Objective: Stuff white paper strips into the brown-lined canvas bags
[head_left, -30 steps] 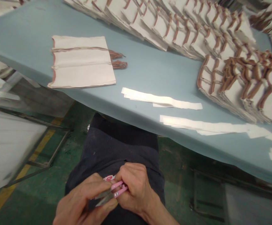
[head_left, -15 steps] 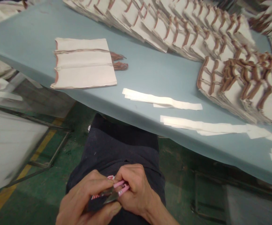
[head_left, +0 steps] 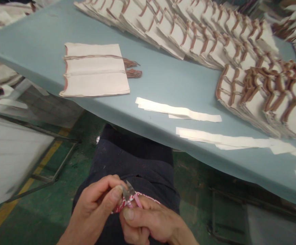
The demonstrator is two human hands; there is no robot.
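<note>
Over the lap (head_left: 135, 156), right hand (head_left: 151, 223) grips pink-handled snips (head_left: 138, 201); left hand (head_left: 94, 200) hold unclear. Position fingertips (head_left: 116, 192) clear of blades (head_left: 130, 188).

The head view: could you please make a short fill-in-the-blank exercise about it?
The right hand holds snips whose handles are ____.
From the right edge of the lone fabric piece, ____ brown bundles stick out.
The yellow stripe runs across a ____ floor.
Missing words: pink; two; green.

tabletop (head_left: 168, 81) evenly lit | floor (head_left: 71, 185) dim, shadowed | white strips (head_left: 178, 111) brightest | upper corners blurred
</note>
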